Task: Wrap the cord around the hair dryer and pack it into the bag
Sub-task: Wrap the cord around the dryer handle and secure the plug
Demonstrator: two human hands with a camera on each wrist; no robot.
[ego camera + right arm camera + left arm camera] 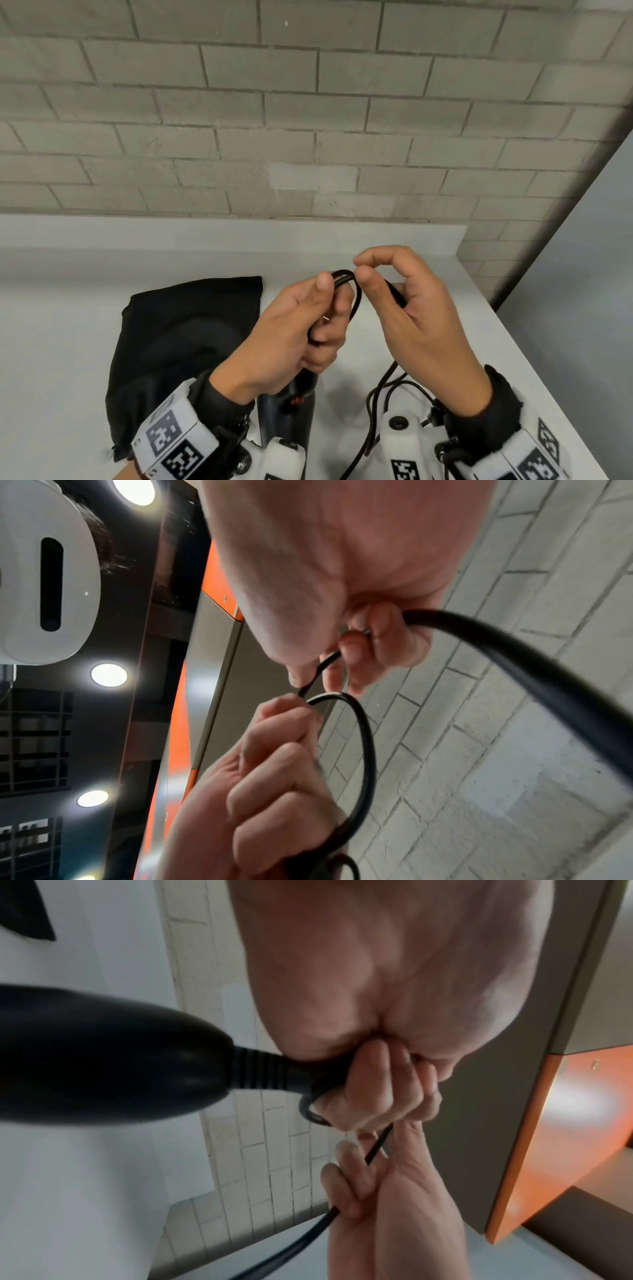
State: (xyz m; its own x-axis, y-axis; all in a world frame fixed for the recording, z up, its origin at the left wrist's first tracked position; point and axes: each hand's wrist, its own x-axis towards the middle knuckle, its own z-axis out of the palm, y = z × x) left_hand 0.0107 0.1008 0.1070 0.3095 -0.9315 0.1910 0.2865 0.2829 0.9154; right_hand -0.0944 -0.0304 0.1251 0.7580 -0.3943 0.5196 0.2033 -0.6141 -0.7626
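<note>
My left hand [301,329] grips folded loops of the black cord [356,294] above the white counter, fingers curled round them. The black hair dryer [291,411] hangs below that hand; its handle end and ribbed strain relief [260,1072] fill the left wrist view. My right hand [404,301] pinches the cord [329,664] between thumb and forefinger just right of the loop [366,750]. The rest of the cord [376,411] trails down toward the lower edge. A black cloth bag [178,346] lies flat on the counter to the left.
The white counter [68,308] runs along a grey brick wall [308,120] and ends in an edge at the right [534,349]. White wrist mounts with coded markers [171,442] sit at the bottom of the head view.
</note>
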